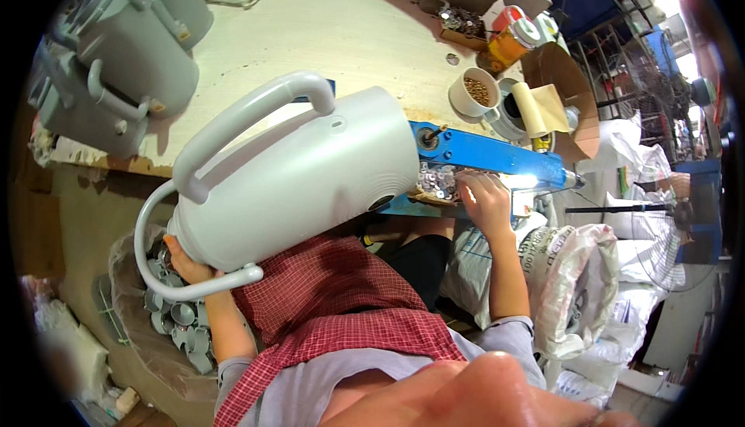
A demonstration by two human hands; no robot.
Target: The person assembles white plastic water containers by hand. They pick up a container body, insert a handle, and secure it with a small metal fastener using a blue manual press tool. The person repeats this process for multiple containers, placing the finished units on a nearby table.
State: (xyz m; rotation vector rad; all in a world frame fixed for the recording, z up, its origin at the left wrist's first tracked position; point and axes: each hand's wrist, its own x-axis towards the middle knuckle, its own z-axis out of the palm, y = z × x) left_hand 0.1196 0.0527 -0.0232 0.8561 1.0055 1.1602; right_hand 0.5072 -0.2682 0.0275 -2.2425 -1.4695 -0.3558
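Grey watering can, blue machine, red checked apron

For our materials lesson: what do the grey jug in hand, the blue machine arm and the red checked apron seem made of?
Grey jug: probably satin plastic, with smooth, rounded, evenly coloured surfaces.
Blue machine arm: likely glossy painted metal, with crisp edges and bolts.
Red checked apron: matte, likely woven cloth, softly folded.

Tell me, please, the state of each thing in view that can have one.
Front can: tilted, left hand against its end
Metal pieces: loose, right hand at them
Mug: upright, filled
Paper roll: partly unrolled
Carton: open
Sack: open
Bag: open, grey parts inside
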